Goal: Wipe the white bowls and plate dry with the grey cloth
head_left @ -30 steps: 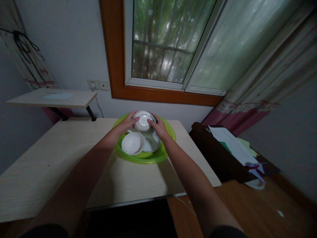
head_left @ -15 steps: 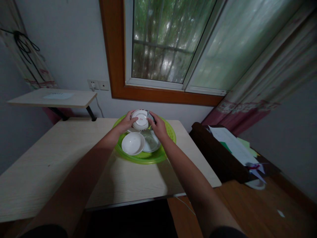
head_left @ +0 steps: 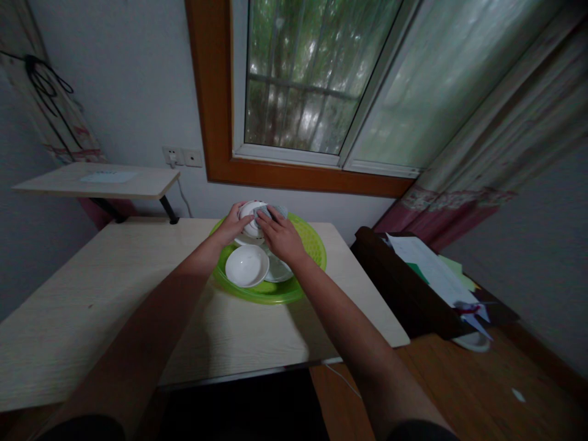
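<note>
My left hand (head_left: 234,224) grips a white bowl (head_left: 247,212) by its left side, thumb over its upturned base. A grey cloth (head_left: 277,212) lies under the fingers of my right hand (head_left: 282,236), pressed against the bowl's base. Both hands are above a green plastic basin (head_left: 275,299). In the basin, nearer to me, rests another white bowl (head_left: 247,266), its hollow facing up. To its right a white dish (head_left: 278,271) shows, partly covered by my right hand.
The basin stands on a pale wooden table (head_left: 138,294). A small raised shelf (head_left: 96,180) with a paper sheet is at the back left. Beyond the table rises a window (head_left: 316,92). At the right, papers (head_left: 432,269) lie on a dark brown piece of furniture (head_left: 395,288).
My right hand has shifted left and over the bowl's base, bringing the cloth from the bowl's right edge onto it. The bowl has tilted a little and moved slightly left.
</note>
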Available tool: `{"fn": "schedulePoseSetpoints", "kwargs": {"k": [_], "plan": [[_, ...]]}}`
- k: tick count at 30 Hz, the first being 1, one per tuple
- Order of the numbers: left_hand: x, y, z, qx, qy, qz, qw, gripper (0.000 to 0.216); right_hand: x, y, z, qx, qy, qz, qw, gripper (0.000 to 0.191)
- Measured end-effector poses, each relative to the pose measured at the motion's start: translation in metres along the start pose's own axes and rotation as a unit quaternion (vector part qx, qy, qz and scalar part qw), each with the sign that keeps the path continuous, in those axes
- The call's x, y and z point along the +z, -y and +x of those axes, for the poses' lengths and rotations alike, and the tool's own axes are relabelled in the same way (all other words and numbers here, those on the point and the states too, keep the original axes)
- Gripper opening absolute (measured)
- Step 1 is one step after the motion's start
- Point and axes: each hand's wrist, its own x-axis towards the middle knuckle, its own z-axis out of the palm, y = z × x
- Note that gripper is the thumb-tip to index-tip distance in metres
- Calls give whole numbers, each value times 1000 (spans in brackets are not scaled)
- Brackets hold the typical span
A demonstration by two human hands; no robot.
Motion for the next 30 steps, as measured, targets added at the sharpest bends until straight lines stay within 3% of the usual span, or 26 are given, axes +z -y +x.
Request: {"fn": "schedulePoseSetpoints", "kwargs": {"k": [4,8,12,18,22,27,30], "plan": [[1,-1,2,5,-33,-5,999,74,-8,5,-1,36,-9,-52,998,43],[-1,-3,2,6,-53,-23,998,71,-12,10,-2,-3,16,-51,999,38],[-2,-5,0,0,-34,-19,999,64,-11,11,-2,-36,49,-50,997,45],[0,-4,2,19,-39,-28,999,68,-7,7,1,31,7,-72,997,48],[-2,-4,3,17,-68,-26,997,68,-5,5,0,25,-1,-46,999,41],[-2,-3,2,1,-51,-18,999,68,-5,6,0,-16,26,0,1000,43],[0,-1,2,1,-33,-17,999,68,-5,7,2,6,14,7,1000,50]]}}
